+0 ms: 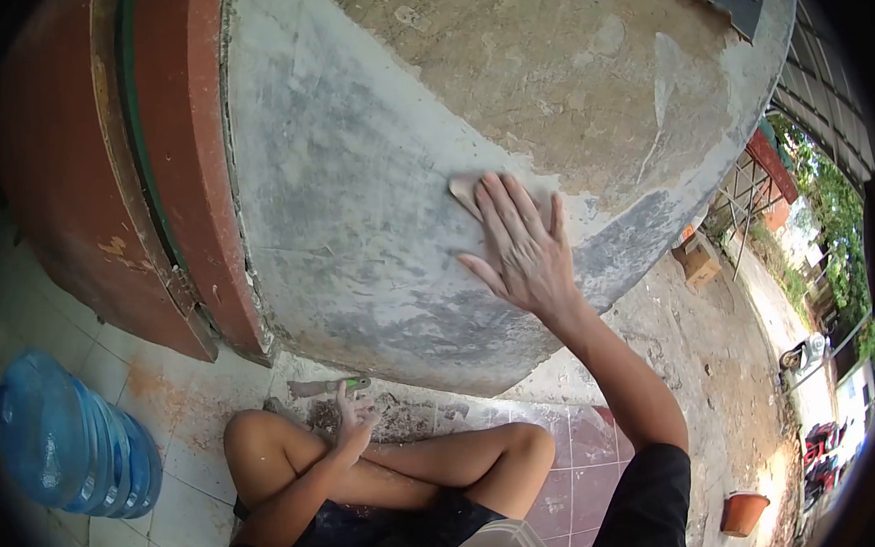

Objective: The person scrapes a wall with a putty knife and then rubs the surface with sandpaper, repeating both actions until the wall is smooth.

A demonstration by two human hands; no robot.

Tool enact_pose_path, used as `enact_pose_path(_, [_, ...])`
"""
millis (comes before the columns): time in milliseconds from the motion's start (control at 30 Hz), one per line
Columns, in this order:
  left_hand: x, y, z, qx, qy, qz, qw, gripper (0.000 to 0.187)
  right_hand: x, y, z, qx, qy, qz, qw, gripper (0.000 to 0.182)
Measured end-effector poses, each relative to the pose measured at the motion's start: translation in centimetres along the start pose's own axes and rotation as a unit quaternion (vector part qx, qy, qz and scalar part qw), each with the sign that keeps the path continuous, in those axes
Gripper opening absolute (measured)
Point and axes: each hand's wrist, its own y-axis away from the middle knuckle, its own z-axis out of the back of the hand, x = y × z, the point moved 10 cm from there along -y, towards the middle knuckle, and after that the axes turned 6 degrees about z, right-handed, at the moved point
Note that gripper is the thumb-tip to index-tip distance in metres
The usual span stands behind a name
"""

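My right hand [524, 248] lies with its fingers stretched out against the grey wall [352, 178], pressing a pale piece of sandpaper [465, 194] to the surface. Most of that piece is hidden under the fingers. My left hand [356, 419] is low, above my crossed legs, with its fingers apart and loosely bent. Close by its fingertips is a putty knife [314, 387] with a green handle, at the foot of the wall. One finger overlaps the handle in view; whether it touches is not clear.
Left of the wall is a red-brown pillar [185, 159]. A large blue water bottle [77, 436] stands on white tiles at the left. A cardboard box [697, 260] and an orange bucket [744, 512] are on the ground at the right. Bare brown plaster [544, 56] covers the upper wall.
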Motion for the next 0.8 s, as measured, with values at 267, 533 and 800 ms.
enact_pose_path(267, [1.1,0.0,2.8,-0.026,0.036,0.083,0.996,0.091,2.5,-11.2,4.4,-0.123,-0.005,0.044,0.991,0.087])
enact_pose_path(533, [1.5,1.2,2.0,-0.017,-0.022,0.055,0.998,0.075,-1.7,4.0,-0.5,0.023,-0.018,0.028,0.999,0.081])
enact_pose_path(800, [2.4,-0.3,0.6,0.031,-0.068,0.022,0.997,0.074,-3.8,6.5,-0.5,0.045,-0.017,0.031,0.998,0.083])
